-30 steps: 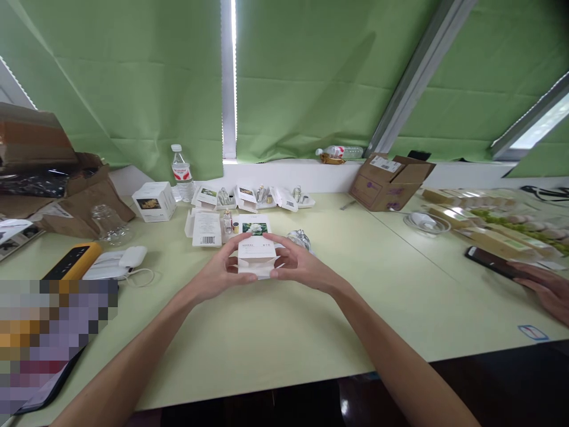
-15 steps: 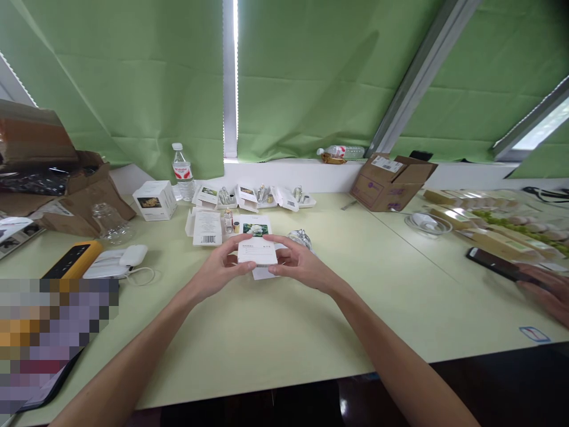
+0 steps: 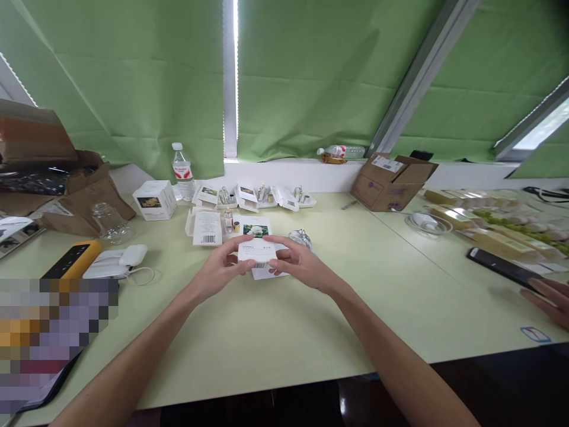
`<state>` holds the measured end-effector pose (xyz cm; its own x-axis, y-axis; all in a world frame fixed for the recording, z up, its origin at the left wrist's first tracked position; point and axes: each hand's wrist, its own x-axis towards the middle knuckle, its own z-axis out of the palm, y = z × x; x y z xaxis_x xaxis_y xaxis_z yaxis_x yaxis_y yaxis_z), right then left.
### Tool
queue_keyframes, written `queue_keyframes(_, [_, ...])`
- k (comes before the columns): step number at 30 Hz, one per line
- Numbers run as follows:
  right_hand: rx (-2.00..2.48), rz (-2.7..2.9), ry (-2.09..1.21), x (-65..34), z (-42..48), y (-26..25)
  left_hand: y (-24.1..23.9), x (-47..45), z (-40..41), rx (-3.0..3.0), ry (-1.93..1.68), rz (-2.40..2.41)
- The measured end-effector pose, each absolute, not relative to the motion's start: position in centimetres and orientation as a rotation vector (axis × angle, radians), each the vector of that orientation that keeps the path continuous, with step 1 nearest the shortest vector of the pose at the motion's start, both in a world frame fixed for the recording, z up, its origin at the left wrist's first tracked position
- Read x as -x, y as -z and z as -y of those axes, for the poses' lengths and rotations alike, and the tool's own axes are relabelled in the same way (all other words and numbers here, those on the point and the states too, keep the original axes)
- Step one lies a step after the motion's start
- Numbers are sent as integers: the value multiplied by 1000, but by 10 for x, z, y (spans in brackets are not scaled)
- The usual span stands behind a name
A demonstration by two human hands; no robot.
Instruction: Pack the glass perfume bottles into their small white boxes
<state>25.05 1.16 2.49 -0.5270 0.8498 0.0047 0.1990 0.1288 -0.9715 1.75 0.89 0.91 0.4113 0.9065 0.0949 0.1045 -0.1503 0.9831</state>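
Observation:
Both my hands hold a small white carton (image 3: 256, 252) just above the pale green table (image 3: 275, 332). My left hand (image 3: 221, 270) pinches its left side, thumb on top. My right hand (image 3: 297, 265) grips its right side with curled fingers. A white flap with a barcode (image 3: 262, 271) sticks out under the carton. Right behind it lies a card with a white flower picture (image 3: 255, 229). A flat white box with a barcode (image 3: 207, 228) and a tiny bottle (image 3: 228, 220) stand just beyond my left hand.
A glass jar (image 3: 109, 223), a white case (image 3: 132, 255) and a yellow device (image 3: 73, 260) lie at the left. Opened small boxes with bottles (image 3: 258, 196), a water bottle (image 3: 181, 171) and a cardboard box (image 3: 387, 181) line the back. Another person's hand (image 3: 551, 299) rests by a phone (image 3: 500, 265) at right.
The carton's lower flap has been folded under, so the box looks flatter and a barcode flap now shows beneath. The other person's hand slid away from the phone.

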Motion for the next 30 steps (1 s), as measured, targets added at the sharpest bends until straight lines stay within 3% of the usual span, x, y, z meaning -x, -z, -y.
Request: queue_keyframes(30, [1013,1824,-1404,-251,-13,-23,-8,-19,-8,-1533,-940,-891])
